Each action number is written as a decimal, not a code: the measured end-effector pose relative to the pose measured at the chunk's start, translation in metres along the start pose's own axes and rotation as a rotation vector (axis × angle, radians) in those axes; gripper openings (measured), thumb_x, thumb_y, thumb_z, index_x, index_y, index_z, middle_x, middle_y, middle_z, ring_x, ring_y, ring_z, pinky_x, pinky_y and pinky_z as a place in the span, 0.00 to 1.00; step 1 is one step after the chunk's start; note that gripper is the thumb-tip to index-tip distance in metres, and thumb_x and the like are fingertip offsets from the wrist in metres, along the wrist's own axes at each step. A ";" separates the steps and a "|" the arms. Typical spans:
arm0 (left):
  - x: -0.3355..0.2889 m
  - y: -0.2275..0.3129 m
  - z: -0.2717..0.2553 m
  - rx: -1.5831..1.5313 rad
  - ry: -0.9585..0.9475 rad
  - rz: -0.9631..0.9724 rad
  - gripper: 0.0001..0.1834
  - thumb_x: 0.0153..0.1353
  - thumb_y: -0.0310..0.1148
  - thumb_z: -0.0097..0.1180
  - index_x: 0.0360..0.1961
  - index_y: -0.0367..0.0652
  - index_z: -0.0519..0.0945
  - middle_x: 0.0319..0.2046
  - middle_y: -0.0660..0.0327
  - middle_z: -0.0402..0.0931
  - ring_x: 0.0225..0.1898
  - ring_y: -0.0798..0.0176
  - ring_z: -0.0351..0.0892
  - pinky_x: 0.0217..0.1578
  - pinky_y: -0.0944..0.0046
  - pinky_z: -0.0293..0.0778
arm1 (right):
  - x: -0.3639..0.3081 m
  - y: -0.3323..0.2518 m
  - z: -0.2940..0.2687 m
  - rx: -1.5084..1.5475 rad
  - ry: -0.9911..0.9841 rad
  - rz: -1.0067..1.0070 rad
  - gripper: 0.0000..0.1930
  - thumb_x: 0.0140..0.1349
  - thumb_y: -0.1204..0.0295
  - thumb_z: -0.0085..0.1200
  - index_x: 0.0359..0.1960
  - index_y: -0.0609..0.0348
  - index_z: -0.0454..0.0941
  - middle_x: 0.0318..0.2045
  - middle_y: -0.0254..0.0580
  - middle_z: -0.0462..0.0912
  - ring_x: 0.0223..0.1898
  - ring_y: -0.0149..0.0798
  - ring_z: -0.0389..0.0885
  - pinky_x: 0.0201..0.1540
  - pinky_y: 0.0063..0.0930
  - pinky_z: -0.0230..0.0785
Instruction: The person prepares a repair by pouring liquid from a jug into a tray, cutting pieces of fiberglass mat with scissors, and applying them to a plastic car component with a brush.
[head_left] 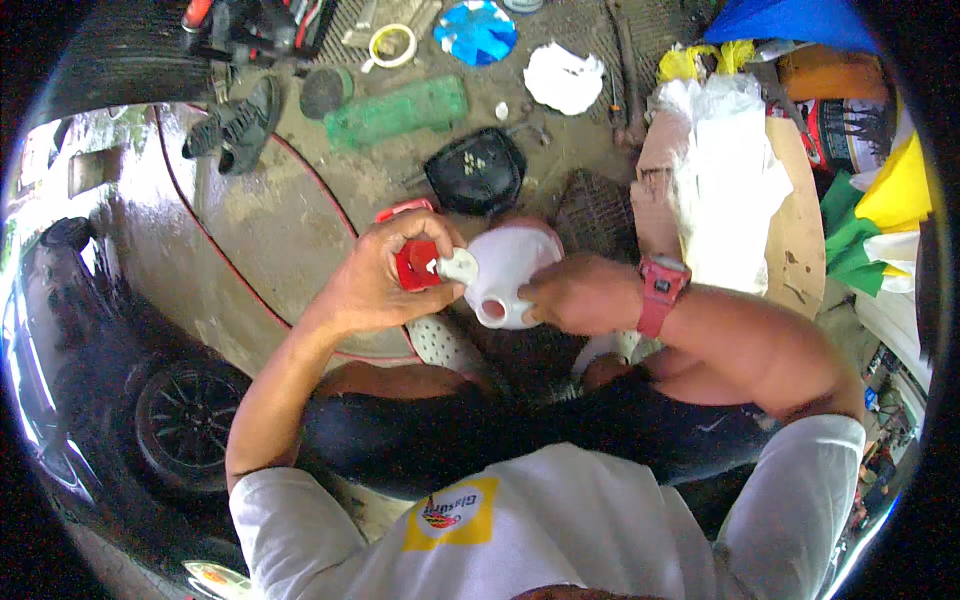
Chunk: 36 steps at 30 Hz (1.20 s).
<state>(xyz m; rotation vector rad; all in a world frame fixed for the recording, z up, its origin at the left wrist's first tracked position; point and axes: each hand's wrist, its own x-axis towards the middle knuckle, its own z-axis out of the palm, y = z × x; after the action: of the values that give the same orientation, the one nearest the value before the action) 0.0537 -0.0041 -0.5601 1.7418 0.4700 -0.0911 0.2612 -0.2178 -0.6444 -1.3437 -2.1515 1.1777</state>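
Note:
My left hand [370, 275] is closed around a small red container [416, 266] with a rounded white piece [459, 265] at its right end. That white piece is close beside a white plastic bottle [512, 258], whose round opening faces me. The bottle is tilted, and my right hand [590, 295] grips its right side with the fingertips near the opening. A red watch is on my right wrist. Both hands are above my knees, close together. Whether the white piece touches the bottle I cannot tell.
Beyond my hands lie a black dish-like part [475, 170], a green case [395, 112] and dark shoes [235, 128]. A red hose [205, 232] curves over the wet floor. White plastic sheeting [722, 185] covers cardboard at right. A black car [90, 370] stands at left.

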 end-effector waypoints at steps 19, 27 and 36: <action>-0.026 0.005 0.038 0.697 -0.061 0.399 0.23 0.49 0.36 0.76 0.48 0.48 0.86 0.46 0.60 0.83 0.49 0.53 0.83 0.52 0.53 0.80 | 0.008 -0.019 -0.012 0.027 -0.059 0.088 0.13 0.71 0.62 0.55 0.45 0.61 0.79 0.30 0.59 0.80 0.36 0.64 0.81 0.41 0.56 0.72; -0.025 0.014 0.045 0.965 -0.231 0.585 0.17 0.56 0.38 0.66 0.47 0.46 0.84 0.47 0.60 0.79 0.44 0.51 0.83 0.48 0.53 0.81 | 0.009 -0.020 -0.012 0.034 -0.093 0.081 0.13 0.71 0.63 0.53 0.47 0.60 0.78 0.32 0.60 0.81 0.40 0.65 0.81 0.45 0.57 0.72; -0.032 0.012 0.050 1.006 -0.262 0.470 0.19 0.59 0.35 0.62 0.52 0.43 0.81 0.49 0.57 0.77 0.46 0.52 0.84 0.44 0.56 0.84 | 0.013 -0.025 -0.019 0.053 -0.177 0.199 0.12 0.72 0.64 0.53 0.47 0.61 0.77 0.35 0.60 0.82 0.40 0.65 0.81 0.45 0.55 0.73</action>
<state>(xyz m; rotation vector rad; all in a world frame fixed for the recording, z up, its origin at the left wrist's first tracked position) 0.0384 -0.0622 -0.5509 2.7265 -0.2577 -0.2430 0.2526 -0.2026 -0.6150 -1.5099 -2.1252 1.4698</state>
